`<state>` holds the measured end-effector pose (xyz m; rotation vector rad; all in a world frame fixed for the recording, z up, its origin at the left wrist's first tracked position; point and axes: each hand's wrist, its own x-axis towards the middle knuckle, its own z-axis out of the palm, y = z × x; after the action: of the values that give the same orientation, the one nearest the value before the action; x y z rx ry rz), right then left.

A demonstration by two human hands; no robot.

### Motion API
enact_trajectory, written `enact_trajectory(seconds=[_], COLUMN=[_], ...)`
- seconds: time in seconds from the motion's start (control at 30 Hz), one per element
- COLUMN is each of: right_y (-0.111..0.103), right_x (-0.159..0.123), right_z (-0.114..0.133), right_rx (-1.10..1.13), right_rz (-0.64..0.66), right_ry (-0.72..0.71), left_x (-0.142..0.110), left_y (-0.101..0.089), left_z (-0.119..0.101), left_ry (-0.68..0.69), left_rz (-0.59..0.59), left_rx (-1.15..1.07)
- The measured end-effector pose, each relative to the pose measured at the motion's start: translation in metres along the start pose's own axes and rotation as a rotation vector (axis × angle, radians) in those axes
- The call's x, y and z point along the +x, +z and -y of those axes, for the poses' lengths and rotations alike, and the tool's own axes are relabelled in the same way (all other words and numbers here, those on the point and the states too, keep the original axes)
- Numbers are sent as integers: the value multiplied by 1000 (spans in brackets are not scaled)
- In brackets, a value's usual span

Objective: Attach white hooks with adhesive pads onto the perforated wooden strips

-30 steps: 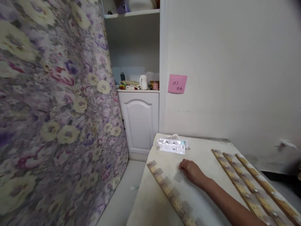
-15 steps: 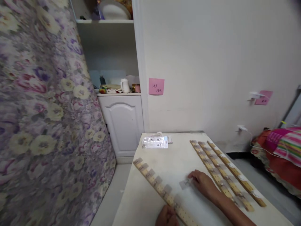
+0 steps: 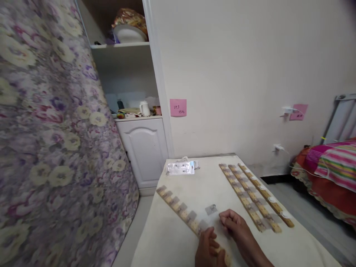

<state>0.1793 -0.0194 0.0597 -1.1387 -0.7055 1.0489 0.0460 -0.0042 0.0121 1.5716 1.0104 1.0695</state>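
Observation:
My left hand [image 3: 208, 247] is curled over the near part of a narrow wooden strip [image 3: 182, 214] and hides much of that end. Small clear plastic plates, each with a metal hook, sit in a row along this strip. To the right, my right hand [image 3: 236, 227] hovers low over the table with thumb and forefinger pinched together; anything between them is too small to make out. Just beyond those fingertips lies a loose clear plate with a metal hook [image 3: 211, 209], apart from the hand.
On the right of the white table [image 3: 178, 244] lie three more wooden strips [image 3: 244, 200], one carrying white round pieces [image 3: 271, 199]. Clear hook packaging [image 3: 180, 168] rests at the back left. A wall stands behind, a floral curtain [image 3: 55, 148] left, a bed [image 3: 328, 178] right.
My right hand has drawn back from the loose clear hook plate, which stays on the table. My left hand has risen onto the wooden strip. The view has tilted up and turned slightly right.

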Motion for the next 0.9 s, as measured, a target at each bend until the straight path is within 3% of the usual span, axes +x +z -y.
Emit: enact_trajectory(seconds=[0.13, 0.23, 0.43, 0.53, 0.7, 0.9], right_y=[6, 4, -1, -2, -7, -10], right_x=[-12, -16, -29, -32, -33, -36], right_z=[-4, -2, 8, 3, -10, -11], right_rx=[-14, -140, -473, -552, -698, -776], right_rz=[-49, -79, -5, 75, 188, 263], right_ry=[-19, -93, -291, -364, -509, -531], left_x=[-6, -6, -1, -2, -5, -3], left_y=[13, 13, 3, -3, -12, -14], left_z=[-6, -12, -30, -35, -37, -33], left_ry=[-1, -75, -450, -570, -590, -646], left_rz=[4, -1, 111, 172, 183, 212], left_rx=[70, -30, -431, -542, -561, -447])
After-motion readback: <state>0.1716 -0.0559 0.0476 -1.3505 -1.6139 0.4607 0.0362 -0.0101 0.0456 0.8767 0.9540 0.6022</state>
